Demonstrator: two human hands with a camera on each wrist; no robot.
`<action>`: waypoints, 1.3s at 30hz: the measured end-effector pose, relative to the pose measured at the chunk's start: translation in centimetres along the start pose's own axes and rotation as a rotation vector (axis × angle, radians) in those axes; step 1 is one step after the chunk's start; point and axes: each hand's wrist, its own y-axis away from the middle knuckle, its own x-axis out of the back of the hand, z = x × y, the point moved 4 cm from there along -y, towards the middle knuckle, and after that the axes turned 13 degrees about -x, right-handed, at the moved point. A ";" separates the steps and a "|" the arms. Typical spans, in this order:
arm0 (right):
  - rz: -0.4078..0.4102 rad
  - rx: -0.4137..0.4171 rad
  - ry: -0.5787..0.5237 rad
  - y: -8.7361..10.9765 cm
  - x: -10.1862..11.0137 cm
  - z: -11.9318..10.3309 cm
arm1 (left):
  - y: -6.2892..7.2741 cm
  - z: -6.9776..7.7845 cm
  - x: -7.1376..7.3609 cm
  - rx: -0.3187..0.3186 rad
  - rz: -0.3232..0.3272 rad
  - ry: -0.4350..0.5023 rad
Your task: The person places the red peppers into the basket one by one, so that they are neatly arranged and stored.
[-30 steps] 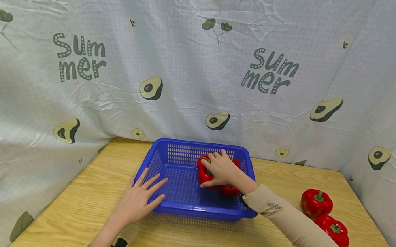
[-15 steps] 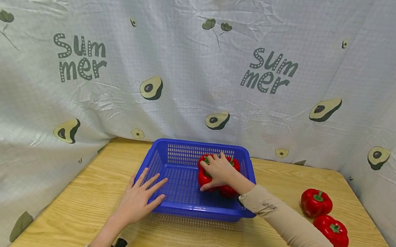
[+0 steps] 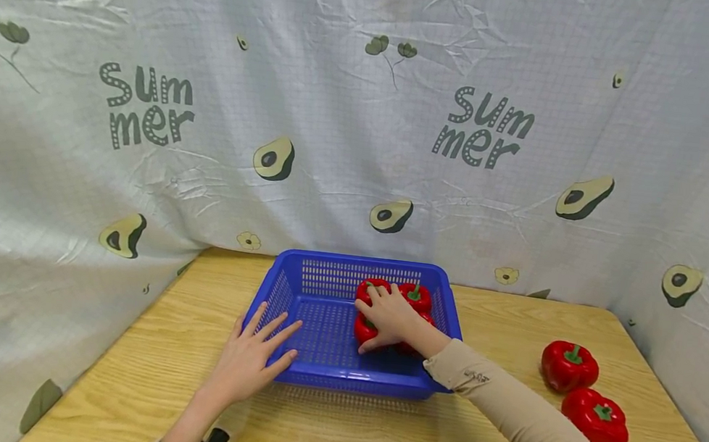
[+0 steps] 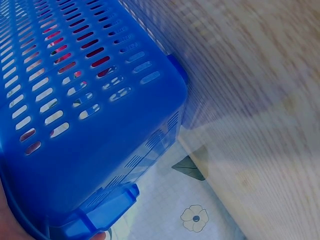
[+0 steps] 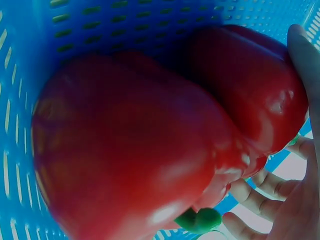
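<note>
A blue plastic basket [image 3: 346, 374] stands on the table, with several red bell peppers in its right half. My right hand [image 3: 391, 318] reaches in and holds the front-left bell pepper [image 3: 364, 331], fingers spread over its far side and thumb on the near side. Behind it sit another bell pepper [image 3: 370, 290] and one with its green stem up [image 3: 416, 298]. In the right wrist view, a large bell pepper [image 5: 125, 145] lies beside the held one [image 5: 250, 85]. My left hand [image 3: 250, 355] rests with spread, straight fingers on the basket's left front corner.
Two more bell peppers, one farther back [image 3: 568, 367] and one nearer [image 3: 597, 422], lie on the wooden table [image 3: 489, 426] right of the basket. A printed cloth [image 3: 353, 119] hangs behind the table and along its sides.
My right hand has shifted slightly toward me with the bell pepper, uncovering more of the peppers behind. The left hand stays at the basket's corner.
</note>
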 end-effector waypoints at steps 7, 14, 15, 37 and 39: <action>-0.004 -0.009 0.008 0.0 0.1 0.1 | 0.1 0.0 0.0 -0.001 0.005 0.003; -0.046 -0.012 -0.023 0.3 0.6 0.4 | 0.1 0.1 0.0 -0.002 0.029 -0.009; -0.049 -0.015 -0.031 0.3 0.7 0.5 | 0.2 0.1 0.0 -0.002 0.031 -0.011; 0.065 -0.005 -0.085 2.5 5.0 2.3 | -0.1 0.1 -0.1 -0.001 0.014 -0.014; 0.089 0.002 -0.084 3.0 5.3 2.5 | -0.1 0.1 -0.1 -0.001 0.014 -0.011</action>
